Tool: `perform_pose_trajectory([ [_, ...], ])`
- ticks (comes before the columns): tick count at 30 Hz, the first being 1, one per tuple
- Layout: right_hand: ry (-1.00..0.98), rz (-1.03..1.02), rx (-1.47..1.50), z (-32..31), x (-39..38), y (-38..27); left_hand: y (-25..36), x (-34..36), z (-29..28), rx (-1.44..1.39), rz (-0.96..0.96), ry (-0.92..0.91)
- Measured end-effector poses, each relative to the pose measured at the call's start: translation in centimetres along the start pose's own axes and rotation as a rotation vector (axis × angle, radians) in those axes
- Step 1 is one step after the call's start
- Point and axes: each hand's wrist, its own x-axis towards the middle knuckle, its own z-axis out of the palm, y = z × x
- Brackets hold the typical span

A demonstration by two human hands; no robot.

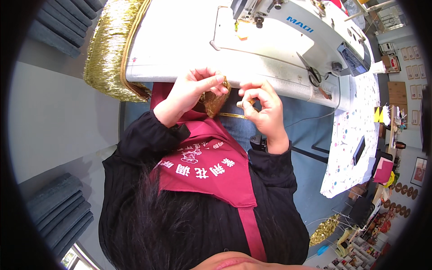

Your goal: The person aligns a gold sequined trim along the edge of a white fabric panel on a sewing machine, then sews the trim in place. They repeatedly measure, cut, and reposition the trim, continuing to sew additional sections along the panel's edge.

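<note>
Above the maroon apron (202, 166), my left hand (193, 90) pinches the top of a small piece of shiny gold-brown cloth (217, 101) that hangs below its fingertips. To its right my right hand (265, 108) is raised, with thumb and forefinger closed. Gold shows between those fingers, and a thin gold ribbon (231, 115) runs from the cloth toward this hand. Where the ribbon ends among the fingers is partly hidden. Both hands are just in front of the near edge of the white sewing table (175, 58).
A white sewing machine (310, 31) stands at the far right of the table. Black-handled scissors (313, 77) lie near its base. Gold fringe (108, 54) hangs over the table's left end. A patterned cloth (344, 148) covers the side table, where a dark phone-like slab (359, 150) lies.
</note>
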Motion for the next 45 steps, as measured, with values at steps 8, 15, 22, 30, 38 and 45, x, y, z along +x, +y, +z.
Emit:
perform_pose_trajectory([
  [8, -0.235, -0.150, -0.277, 1.3, -0.2, -5.2, -1.1, -0.5, 1.2, 0.002, 0.002, 0.092],
  [15, 0.056, 0.066, -0.254, 2.3, 0.8, -3.9, -2.0, -1.5, 1.3, 0.020, 0.092, -0.006],
  [22, 0.121, 0.206, -0.172, 2.4, 0.8, -3.0, -2.9, -1.9, 1.7, 0.119, 0.255, -0.058],
  [30, 0.112, 0.218, -0.211, 2.2, 1.0, -2.9, -2.5, -1.9, 1.8, 0.190, 0.270, -0.067],
  [38, 0.052, 0.320, -0.051, 1.8, 0.7, -2.1, -2.2, -2.2, 1.4, 0.119, 0.238, -0.170],
  [45, 0.048, 0.380, 0.076, 1.5, 0.5, -1.3, -2.2, -2.1, 1.3, 0.119, 0.115, -0.131],
])
